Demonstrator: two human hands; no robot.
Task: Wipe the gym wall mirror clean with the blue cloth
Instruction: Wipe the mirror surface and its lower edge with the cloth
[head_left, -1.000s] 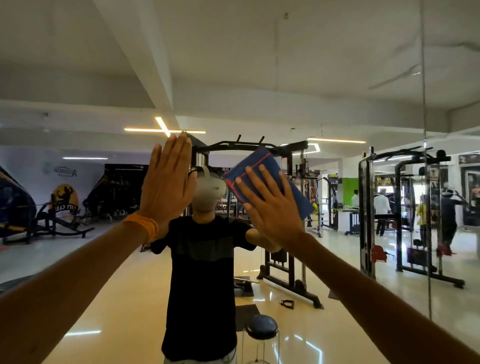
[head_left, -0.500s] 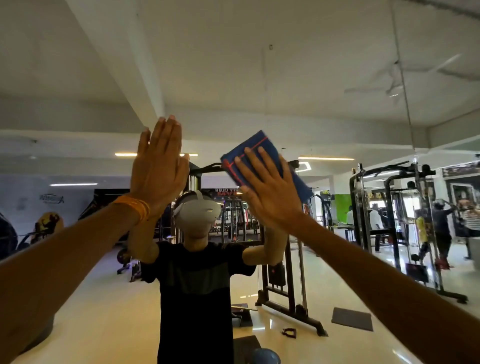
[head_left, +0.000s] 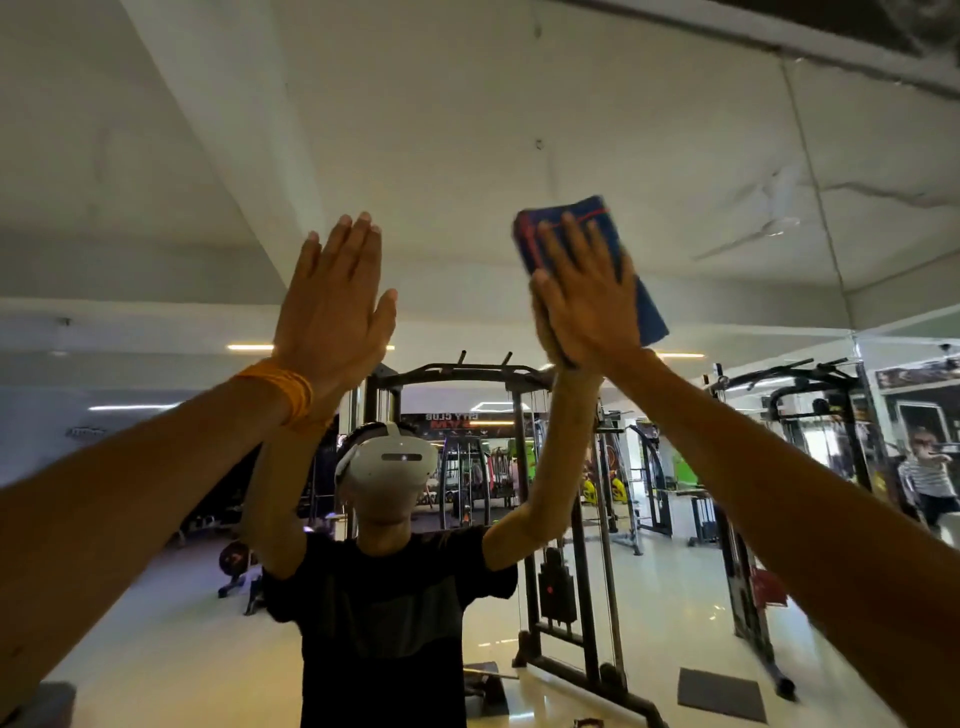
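The wall mirror (head_left: 467, 130) fills the whole view and reflects the gym and a person in a black shirt. My right hand (head_left: 584, 296) presses flat on a folded blue cloth (head_left: 647, 306) with red stripes, high on the glass. Most of the cloth is hidden under the palm; its top edge and right side show. My left hand (head_left: 332, 301), with an orange band at the wrist, lies flat and bare on the mirror to the left, fingers together and pointing up.
A vertical seam (head_left: 815, 182) between mirror panels runs down at the right. Reflected in the glass are a black cable machine (head_left: 571, 545), more racks (head_left: 810, 415) at the right, and a person (head_left: 930, 478) at the far right edge.
Both hands have slid upward on the mirror, the right one carrying the cloth higher and turning it more upright. The view has tilted up toward the ceiling's reflection.
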